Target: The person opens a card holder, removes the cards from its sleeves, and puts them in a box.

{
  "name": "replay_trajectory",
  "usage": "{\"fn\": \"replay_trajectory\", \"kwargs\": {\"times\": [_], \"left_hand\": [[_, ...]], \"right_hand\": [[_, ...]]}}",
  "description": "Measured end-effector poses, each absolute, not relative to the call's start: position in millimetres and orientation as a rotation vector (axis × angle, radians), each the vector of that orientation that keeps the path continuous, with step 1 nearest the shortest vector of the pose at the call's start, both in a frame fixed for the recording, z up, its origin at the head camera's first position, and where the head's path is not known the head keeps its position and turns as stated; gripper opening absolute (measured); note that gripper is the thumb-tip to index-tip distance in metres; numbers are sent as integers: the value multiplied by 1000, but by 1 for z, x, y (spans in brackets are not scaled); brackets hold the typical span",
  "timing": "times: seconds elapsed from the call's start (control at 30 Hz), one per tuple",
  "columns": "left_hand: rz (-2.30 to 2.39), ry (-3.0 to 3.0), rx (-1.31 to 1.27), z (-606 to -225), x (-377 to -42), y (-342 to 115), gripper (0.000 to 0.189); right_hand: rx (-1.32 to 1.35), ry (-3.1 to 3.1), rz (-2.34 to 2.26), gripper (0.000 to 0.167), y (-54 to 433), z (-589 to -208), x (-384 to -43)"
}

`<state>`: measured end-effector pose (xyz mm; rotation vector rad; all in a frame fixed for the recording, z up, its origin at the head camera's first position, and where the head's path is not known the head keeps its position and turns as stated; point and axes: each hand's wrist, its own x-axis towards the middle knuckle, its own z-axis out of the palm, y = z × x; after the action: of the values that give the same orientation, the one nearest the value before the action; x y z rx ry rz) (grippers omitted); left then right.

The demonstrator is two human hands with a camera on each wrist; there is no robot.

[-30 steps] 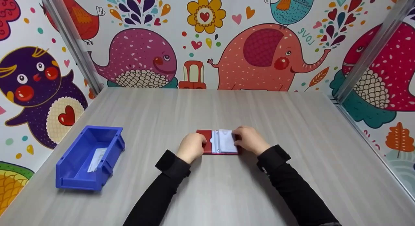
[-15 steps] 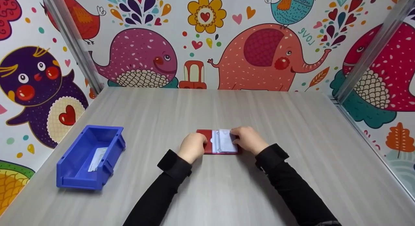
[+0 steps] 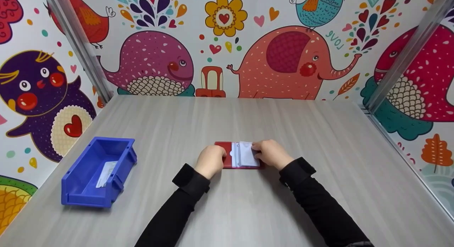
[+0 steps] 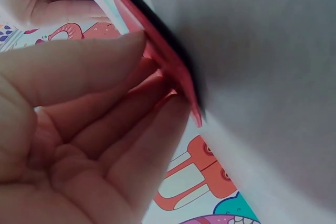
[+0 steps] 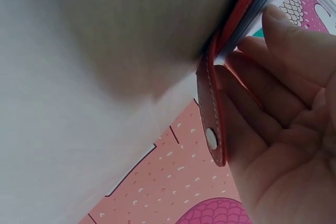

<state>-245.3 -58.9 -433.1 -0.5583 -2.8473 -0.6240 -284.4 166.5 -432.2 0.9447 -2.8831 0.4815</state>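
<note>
A red card holder (image 3: 223,145) lies spread on the table, its clear plastic sleeves (image 3: 247,155) on the right half. My left hand (image 3: 209,160) holds the left cover, with the thumb on its inner face and the other fingers near its end in the left wrist view. At the opposite side my right hand (image 3: 273,153) grips the edge of the sleeve stack, thumb on top and fingers along the side. In the right wrist view, a stitched red strap (image 5: 211,111) with a metal snap sticks out from the cover beside those fingers.
A blue plastic bin (image 3: 87,197) stands on the left of the table, with a whitish card (image 3: 106,174) inside. The grey wood-grain table (image 3: 170,123) ends at cartoon-printed walls (image 3: 220,45). Metal posts (image 3: 78,48) rise at its back corners.
The right hand has shifted very slightly left at the sleeve edge. The left hand, the card holder and the bin stay nearly where they were.
</note>
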Motion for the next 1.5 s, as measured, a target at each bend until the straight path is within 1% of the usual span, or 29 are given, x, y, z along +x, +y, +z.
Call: {"fn": "replay_trajectory", "kwargs": {"times": [0.2, 0.47, 0.67, 0.83, 0.97, 1.07, 1.27, 1.5], "left_hand": [[-639, -2845, -562, -434, -246, -59, 18], [-634, -2862, -555, -433, -246, -58, 17], [-634, -2874, -554, -433, -247, -58, 19], [-634, -2861, -568, -433, -247, -58, 19], [-628, -2835, -586, -433, -247, -59, 21], [-628, -2820, -590, -432, -246, -59, 22], [-617, -2816, -579, -433, -245, -59, 20], [-645, -2848, -562, -431, -245, -59, 19]], "right_hand": [[998, -2846, 458, 20, 168, -434, -284], [1021, -2839, 473, 24, 170, -434, -283], [1079, -2797, 468, 19, 168, -435, -280], [1135, -2753, 467, 11, 166, -435, -279], [1137, -2746, 454, 12, 164, -435, -277], [1112, -2776, 441, 17, 162, -435, -276], [1113, -2796, 451, 23, 160, -435, -275], [1143, -2787, 464, 24, 160, -434, -276]]}}
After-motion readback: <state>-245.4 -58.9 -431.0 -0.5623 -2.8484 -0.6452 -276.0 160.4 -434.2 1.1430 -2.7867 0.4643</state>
